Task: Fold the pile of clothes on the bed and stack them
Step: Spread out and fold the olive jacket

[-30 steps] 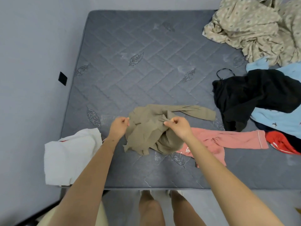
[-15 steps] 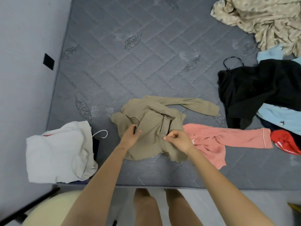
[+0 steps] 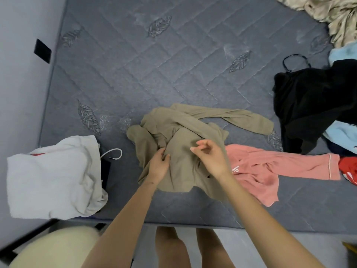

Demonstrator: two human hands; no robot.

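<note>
Right hand (image 3: pixel 210 159): had let go its pinch of half a second earlier, fingers spread and lifted just over the khaki garment (image 3: pixel 185 144); left hand (image 3: pixel 159 164): closed on a fold near its middle. Garment: crumpled at the bed (image 3: pixel 173 64) near edge, one sleeve trailing right, beside the pink top (image 3: pixel 270 167) — regrasp judged under way, folding not begun

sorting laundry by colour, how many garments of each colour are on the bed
Olive-tan long-sleeved top: 1
Pink long-sleeved top: 1
Black garment: 1
Light blue garment: 1
Red garment: 1
White folded garment: 1
Beige patterned cloth: 1
Total: 7, though the right-hand heap may hide more.
</note>
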